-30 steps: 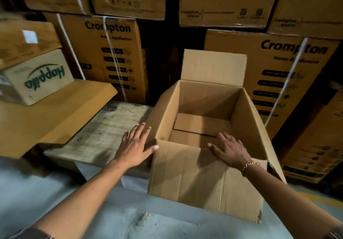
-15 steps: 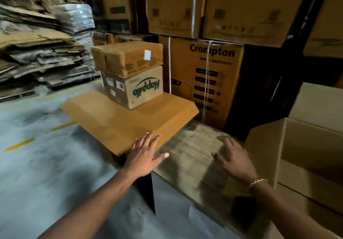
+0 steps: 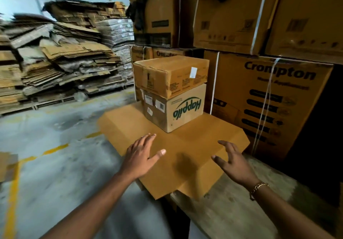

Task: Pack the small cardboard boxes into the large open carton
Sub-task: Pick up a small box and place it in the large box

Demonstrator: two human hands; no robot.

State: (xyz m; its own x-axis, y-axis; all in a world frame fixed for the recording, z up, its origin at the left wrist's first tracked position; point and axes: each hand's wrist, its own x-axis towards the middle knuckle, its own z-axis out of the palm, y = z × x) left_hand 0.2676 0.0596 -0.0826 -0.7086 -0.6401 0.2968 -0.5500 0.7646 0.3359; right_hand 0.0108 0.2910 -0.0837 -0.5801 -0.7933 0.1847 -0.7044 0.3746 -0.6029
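Well, far to my left a heap of flattened cardboard (image 3: 61, 58) is piled up on the concrete floor (image 3: 61, 164), which is crossed by yellow lines (image 3: 54, 149). Closer in, my left hand (image 3: 140, 157) reaches forward with its fingers straight and spread and the thumb out to the side. It grips nothing. It lies over the near left part of a broad cardboard sheet (image 3: 194, 142), though I cannot tell whether the palm actually touches it.

On the far part of that sheet stand the two small boxes, one on top of the other and well ahead of both my hands. The Happilo box (image 3: 178, 112) is at the bottom, with its green lettering upside down and white labels on its left face. The upper box (image 3: 170, 77) is plain brown with a small white sticker, and it sits slightly askew so that it overhangs the one beneath.

My right hand (image 3: 233, 164) is over the sheet's near right edge, fingers apart and loosely bent, empty, casting a blurred shadow on the cardboard beside it. A gold bracelet (image 3: 259, 188) circles that wrist. Under my right forearm is a worn wooden platform (image 3: 232, 214), which carries the sheet. Behind, to the right, tall Crompton cartons (image 3: 269, 99) bound with white straps are stacked like a wall.
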